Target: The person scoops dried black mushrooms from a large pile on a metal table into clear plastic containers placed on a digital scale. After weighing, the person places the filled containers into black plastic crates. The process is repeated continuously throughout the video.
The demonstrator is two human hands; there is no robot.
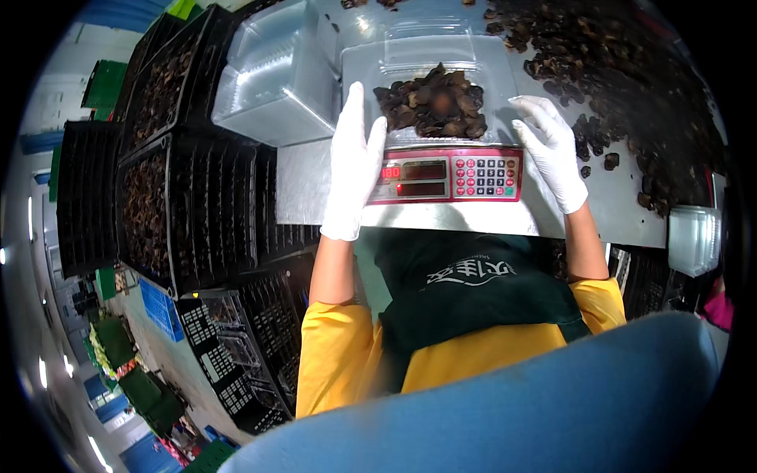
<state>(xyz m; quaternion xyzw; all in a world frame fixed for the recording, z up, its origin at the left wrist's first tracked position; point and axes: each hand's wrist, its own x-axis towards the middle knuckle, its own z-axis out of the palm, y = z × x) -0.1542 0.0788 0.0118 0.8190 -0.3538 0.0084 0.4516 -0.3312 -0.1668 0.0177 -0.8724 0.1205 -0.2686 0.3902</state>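
A clear plastic clamshell container (494,127) lies with its lid raised on the metal pan (505,65) of a red and white digital scale (449,175). Dark brown pieces that look like wood ear mushrooms (432,106) fill its base. My left hand (356,162), in a white glove, is upright at the left side of the scale, fingers apart from the thumb, holding nothing. My right hand (550,151), also gloved in white, hovers right of the container with curved, parted fingers and nothing in them.
Stacked clear containers (278,77) stand at the left of the metal table (621,224). A large heap of the same dark pieces (639,88) spreads at the right. Black crates (195,207) are piled at the left. More clear containers (693,239) are beyond the right table corner.
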